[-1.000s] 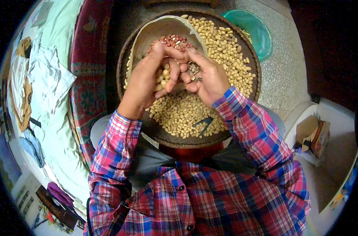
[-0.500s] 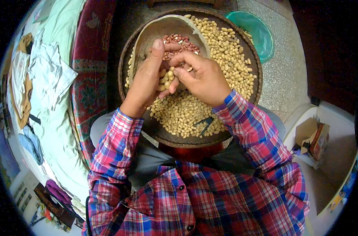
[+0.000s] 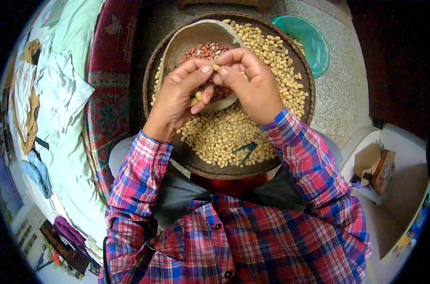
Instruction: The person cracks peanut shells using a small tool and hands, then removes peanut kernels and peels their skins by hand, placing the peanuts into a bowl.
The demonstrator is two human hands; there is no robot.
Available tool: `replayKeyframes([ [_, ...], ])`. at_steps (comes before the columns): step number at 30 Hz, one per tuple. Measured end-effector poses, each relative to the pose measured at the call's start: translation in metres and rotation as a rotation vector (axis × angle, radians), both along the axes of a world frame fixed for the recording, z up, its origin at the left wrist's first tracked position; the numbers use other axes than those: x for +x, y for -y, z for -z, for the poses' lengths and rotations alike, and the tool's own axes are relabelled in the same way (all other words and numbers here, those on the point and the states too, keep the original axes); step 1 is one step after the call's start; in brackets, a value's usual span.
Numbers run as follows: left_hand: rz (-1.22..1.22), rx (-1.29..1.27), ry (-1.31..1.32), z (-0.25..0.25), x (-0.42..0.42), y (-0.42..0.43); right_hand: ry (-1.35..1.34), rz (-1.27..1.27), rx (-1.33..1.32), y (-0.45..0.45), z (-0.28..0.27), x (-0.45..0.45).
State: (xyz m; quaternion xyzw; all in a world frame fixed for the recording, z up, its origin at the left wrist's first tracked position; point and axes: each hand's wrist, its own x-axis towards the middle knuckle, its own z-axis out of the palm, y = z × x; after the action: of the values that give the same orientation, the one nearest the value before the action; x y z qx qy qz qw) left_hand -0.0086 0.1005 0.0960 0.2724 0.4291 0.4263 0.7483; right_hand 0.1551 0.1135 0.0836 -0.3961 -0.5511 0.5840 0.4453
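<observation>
Over a pale bowl [image 3: 174,45] holding red shelled peanuts [image 3: 203,50], my two hands meet at the fingertips. My right hand [image 3: 257,87] pinches a peanut pod [image 3: 216,67] between thumb and forefinger. The thumb of my left hand [image 3: 179,92] is at the pod's other side, and its curled lower fingers hold several more unshelled peanuts [image 3: 197,97]. The bowl rests in a round dark tray [image 3: 311,90] with many unshelled peanuts [image 3: 219,137]. A small black tool [image 3: 244,151] lies on them near the front.
A green basin [image 3: 314,47] stands on the floor beyond the tray's right side. To the left is a bed with a pale green sheet [image 3: 66,156] and crumpled white cloth [image 3: 61,90]. An open white container [image 3: 404,151] with a cardboard box [image 3: 368,158] is at the right.
My right hand has gone from the pods in my left palm up to the left fingertips with a pod. The left thumb has lowered toward it. Shell pieces seen earlier in my right hand are out of sight.
</observation>
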Motion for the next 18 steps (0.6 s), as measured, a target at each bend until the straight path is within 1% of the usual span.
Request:
replayKeyframes([
  [1,0.0,0.0,0.0,-0.001,0.0,0.0,-0.081,-0.014,-0.12,-0.001,0.001,0.001],
  [3,0.028,0.018,-0.087,-0.005,0.002,0.001,-0.113,-0.025,-0.129,-0.002,0.005,0.002],
  [4,0.029,0.017,-0.087,-0.004,0.001,0.001,-0.146,-0.037,-0.138,-0.002,0.005,0.002],
  [6,0.065,0.077,-0.081,0.0,-0.001,0.001,-0.131,-0.059,-0.136,-0.002,0.003,0.003],
  [10,0.072,0.088,-0.076,-0.001,-0.001,0.001,-0.12,-0.093,-0.108,-0.001,-0.004,0.004],
  [13,0.089,0.058,-0.025,-0.001,0.001,0.002,-0.064,-0.076,-0.083,0.001,-0.004,0.006],
  [18,0.093,0.075,0.003,-0.004,0.001,0.004,-0.056,-0.072,-0.073,0.001,-0.01,0.007],
])
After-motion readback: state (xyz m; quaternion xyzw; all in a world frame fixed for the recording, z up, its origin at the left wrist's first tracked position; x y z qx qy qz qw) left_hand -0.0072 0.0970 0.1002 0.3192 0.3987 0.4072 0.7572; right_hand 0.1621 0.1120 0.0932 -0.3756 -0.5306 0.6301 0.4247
